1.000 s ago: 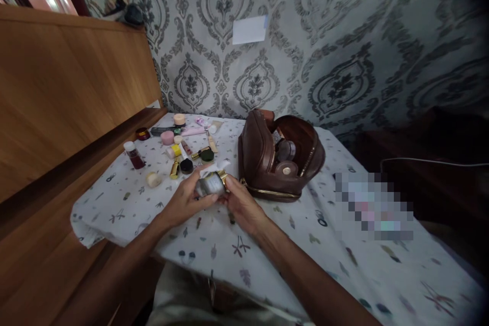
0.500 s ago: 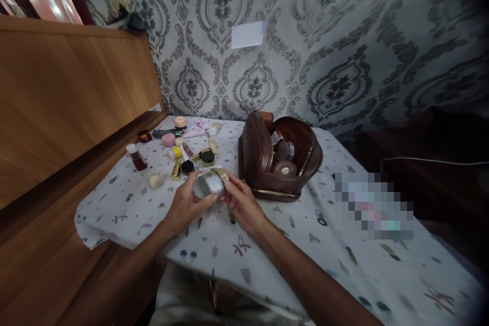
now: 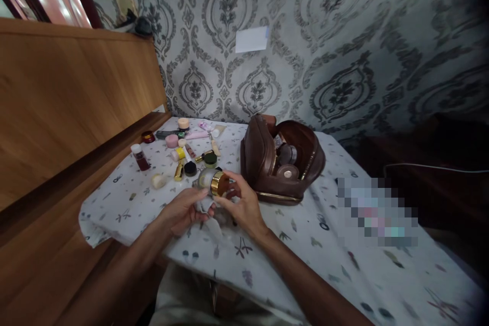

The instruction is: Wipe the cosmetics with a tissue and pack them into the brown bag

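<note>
Above the front part of the table, both hands are on a clear-grey cosmetic jar [image 3: 205,179] with a shiny gold lid [image 3: 217,183]. My left hand [image 3: 185,209] is closed round the jar's lower side, with a thin white cloth or tissue [image 3: 213,227] hanging beneath its fingers. Thumb and fingers of my right hand [image 3: 244,206] grip the rim of the gold lid, which faces right. Just beyond the jar lie a black-lidded pot [image 3: 190,168], a dark green pot [image 3: 210,159] and a gold tube [image 3: 179,171].
To the right stands an open brown cosmetic bag [image 3: 254,163] with round containers inside. On the left are a bottle of dark red liquid [image 3: 140,158], a cream-coloured pot [image 3: 158,180], a pink jar [image 3: 171,141] and several tubes. A blurred-out item [image 3: 378,212] lies far right.
The jar has turned so its gold lid faces right. My right hand has shifted round the lid, and the white cloth or tissue now hangs below my left hand.
</note>
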A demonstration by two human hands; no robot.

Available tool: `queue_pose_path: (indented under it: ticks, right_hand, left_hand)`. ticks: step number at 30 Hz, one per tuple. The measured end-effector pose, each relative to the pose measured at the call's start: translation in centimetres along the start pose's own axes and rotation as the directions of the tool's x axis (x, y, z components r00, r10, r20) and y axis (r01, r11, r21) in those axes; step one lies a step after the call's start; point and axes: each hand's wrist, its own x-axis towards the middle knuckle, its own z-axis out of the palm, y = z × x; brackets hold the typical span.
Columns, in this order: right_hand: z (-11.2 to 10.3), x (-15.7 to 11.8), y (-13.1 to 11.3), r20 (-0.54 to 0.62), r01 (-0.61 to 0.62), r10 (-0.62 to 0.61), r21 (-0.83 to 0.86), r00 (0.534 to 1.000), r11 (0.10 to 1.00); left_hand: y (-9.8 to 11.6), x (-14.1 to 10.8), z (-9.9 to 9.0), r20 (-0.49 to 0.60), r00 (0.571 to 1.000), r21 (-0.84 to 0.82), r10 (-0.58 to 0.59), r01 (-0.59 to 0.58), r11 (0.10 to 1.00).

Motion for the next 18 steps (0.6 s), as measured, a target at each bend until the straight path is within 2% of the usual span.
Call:
queue_pose_path:
  ticks: [2,3,5,6,8,9,10,11,12,13,16,18]
  right_hand:
    - [0.0,-0.1,-0.1,-0.037,0.078,-0.083,-0.108,0.996,0.991]
    - [0.1,-0.1,-0.1,-0.049,0.096,-0.104,-0.136,0.993,0.986]
    - [0.2,-0.1,0.0,-0.070,0.063,-0.073,-0.127,0.995,0.990]
    - [0.3,0.0,0.0,-0.078,0.011,-0.018,-0.088,0.997,0.996]
    - [0.3,0.1,0.1,-0.075,-0.127,0.131,0.045,0.989,0.991]
    - [0.3,0.1,0.0,-0.056,-0.193,0.201,0.124,0.978,0.973]
    - [0.3,0.2,-0.1,-0.021,-0.246,0.256,0.199,0.967,0.949]
    - [0.3,0.2,-0.3,0.020,-0.286,0.291,0.265,0.957,0.921]
    - [0.3,0.1,-0.4,0.062,-0.314,0.311,0.325,0.948,0.892]
    - [0.3,0.0,-0.6,0.102,-0.336,0.322,0.383,0.941,0.860]
    - [0.7,-0.3,-0.8,0.190,-0.386,0.339,0.556,0.921,0.736]
    - [1.1,-0.5,-0.8,0.223,-0.407,0.350,0.650,0.910,0.642]
  left_hand:
    - [0.1,-0.2,-0.3,-0.031,0.999,0.078,0.009,-0.006,0.997]
    - [0.1,-0.3,-0.4,-0.050,0.997,0.135,0.058,-0.051,0.990]
    - [0.2,-0.6,-0.5,-0.083,0.962,0.307,0.260,-0.224,0.925]
    - [0.2,-0.7,-0.5,-0.087,0.917,0.422,0.390,-0.320,0.848]
    - [0.0,-1.0,-0.4,-0.048,0.789,0.650,0.613,-0.441,0.619]
    - [0.0,-1.1,-0.3,-0.015,0.729,0.731,0.685,-0.459,0.504]
    - [-0.1,-1.2,-0.2,0.019,0.687,0.783,0.726,-0.462,0.416]
    - [-0.1,-1.3,-0.1,0.048,0.666,0.809,0.744,-0.463,0.363]
    - [-0.2,-1.4,0.0,0.067,0.666,0.814,0.743,-0.467,0.345]
    - [-0.2,-1.5,0.1,0.075,0.683,0.803,0.726,-0.473,0.362]
    - [-0.2,-1.5,0.4,0.060,0.768,0.733,0.638,-0.467,0.494]
    - [-0.2,-1.3,0.7,0.045,0.788,0.699,0.614,-0.464,0.544]
